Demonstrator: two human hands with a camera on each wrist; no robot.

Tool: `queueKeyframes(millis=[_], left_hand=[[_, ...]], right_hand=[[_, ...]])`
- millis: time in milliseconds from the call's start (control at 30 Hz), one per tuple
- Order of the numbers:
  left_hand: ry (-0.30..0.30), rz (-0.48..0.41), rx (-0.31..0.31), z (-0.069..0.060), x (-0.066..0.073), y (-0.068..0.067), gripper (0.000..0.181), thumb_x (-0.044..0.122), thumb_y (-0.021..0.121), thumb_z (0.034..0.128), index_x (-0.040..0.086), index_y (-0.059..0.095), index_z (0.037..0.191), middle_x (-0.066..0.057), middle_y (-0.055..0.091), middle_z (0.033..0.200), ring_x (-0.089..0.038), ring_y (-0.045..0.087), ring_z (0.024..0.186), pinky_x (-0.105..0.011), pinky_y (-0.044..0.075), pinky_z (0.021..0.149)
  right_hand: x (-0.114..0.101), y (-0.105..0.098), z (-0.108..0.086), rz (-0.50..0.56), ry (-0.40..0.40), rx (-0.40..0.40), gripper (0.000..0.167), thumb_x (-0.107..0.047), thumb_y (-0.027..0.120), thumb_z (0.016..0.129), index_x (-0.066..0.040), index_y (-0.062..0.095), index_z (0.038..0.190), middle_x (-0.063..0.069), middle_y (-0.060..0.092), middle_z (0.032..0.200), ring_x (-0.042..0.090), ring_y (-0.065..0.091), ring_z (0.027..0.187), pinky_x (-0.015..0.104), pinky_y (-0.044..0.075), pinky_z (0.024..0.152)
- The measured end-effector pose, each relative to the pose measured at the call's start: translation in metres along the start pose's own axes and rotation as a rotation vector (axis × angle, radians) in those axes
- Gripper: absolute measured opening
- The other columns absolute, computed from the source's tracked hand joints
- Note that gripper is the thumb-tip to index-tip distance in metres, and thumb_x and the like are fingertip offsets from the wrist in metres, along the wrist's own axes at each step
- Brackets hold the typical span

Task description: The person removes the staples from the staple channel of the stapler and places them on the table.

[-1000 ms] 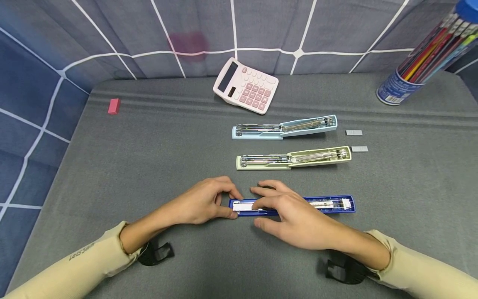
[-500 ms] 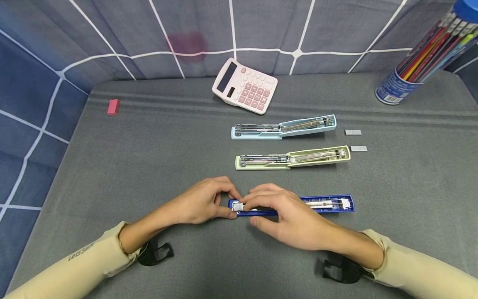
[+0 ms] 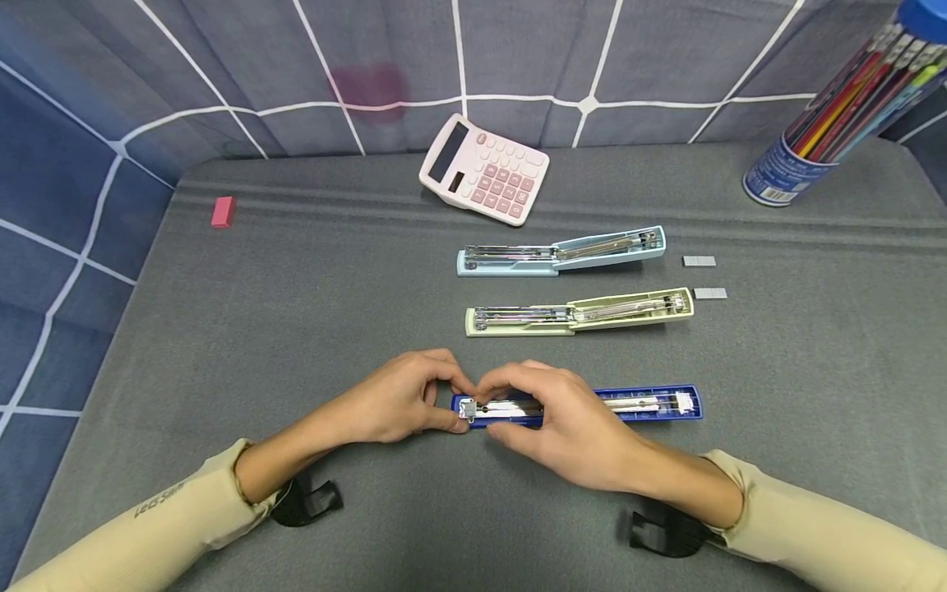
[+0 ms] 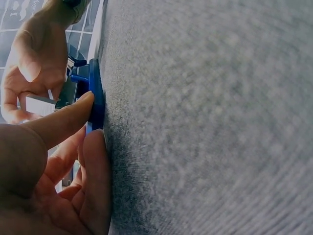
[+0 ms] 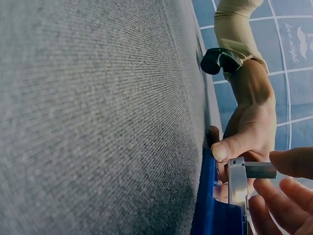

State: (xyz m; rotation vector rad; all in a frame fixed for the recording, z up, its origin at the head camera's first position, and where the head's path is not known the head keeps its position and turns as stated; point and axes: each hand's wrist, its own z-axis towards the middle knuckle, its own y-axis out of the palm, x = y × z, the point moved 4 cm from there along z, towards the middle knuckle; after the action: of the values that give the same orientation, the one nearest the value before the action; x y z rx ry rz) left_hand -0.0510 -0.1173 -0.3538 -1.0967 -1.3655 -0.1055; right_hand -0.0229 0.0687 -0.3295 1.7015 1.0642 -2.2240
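A blue stapler [image 3: 644,404], folded out flat, lies in front of me with its magazine showing. My left hand [image 3: 399,403] pinches its left end between thumb and finger. Over the middle of the stapler is my right hand [image 3: 565,423], thumb on the near side and bent fingers on the far side, with a gap between them. In the right wrist view a grey staple strip [image 5: 261,170] stands out from the end of the metal magazine [image 5: 238,183], close to the right fingertips. Whether they touch the strip is unclear.
Beyond lie an opened green stapler [image 3: 525,321] and an opened light blue stapler [image 3: 510,261]. Near their right ends are two staple strips [image 3: 699,261]. Farther back are a pink calculator [image 3: 484,168], a red eraser [image 3: 224,211] and a tub of pencils [image 3: 795,168].
The right hand has shifted left along the blue stapler, and its fingers have drawn in and bent more. The left hand keeps its grip in place.
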Motion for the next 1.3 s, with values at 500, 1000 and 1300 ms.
queueKeyframes(millis=[500,1000,1300], left_hand=[[0.002,0.007,-0.001,0.000,-0.001,-0.001,0.026,0.020,0.086,0.0775,0.017,0.075,0.101,0.011,0.060,0.091,-0.004,0.048,0.056,-0.023,0.043,0.049],[-0.012,0.010,-0.013,0.001,-0.001,-0.001,0.027,0.018,0.086,0.0779,0.016,0.074,0.103,0.009,0.060,0.091,-0.004,0.048,0.056,-0.023,0.043,0.048],[-0.008,0.026,-0.011,0.001,0.000,0.000,0.029,0.018,0.086,0.0771,0.016,0.074,0.103,0.010,0.060,0.090,-0.004,0.048,0.057,-0.023,0.042,0.049]], right_hand=[[0.003,-0.002,0.007,0.012,-0.016,0.058,0.014,-0.006,0.077,0.086,-0.015,0.072,0.096,-0.010,0.066,0.098,0.012,0.060,0.093,0.033,0.051,0.080],[0.001,-0.045,-0.015,0.152,-0.092,0.235,0.031,0.017,0.070,0.081,-0.003,0.068,0.104,0.004,0.068,0.100,0.017,0.065,0.087,0.028,0.055,0.081],[0.002,-0.087,-0.045,0.118,-0.050,0.420,0.034,0.027,0.073,0.069,0.004,0.072,0.095,0.015,0.067,0.095,0.018,0.063,0.095,0.020,0.053,0.082]])
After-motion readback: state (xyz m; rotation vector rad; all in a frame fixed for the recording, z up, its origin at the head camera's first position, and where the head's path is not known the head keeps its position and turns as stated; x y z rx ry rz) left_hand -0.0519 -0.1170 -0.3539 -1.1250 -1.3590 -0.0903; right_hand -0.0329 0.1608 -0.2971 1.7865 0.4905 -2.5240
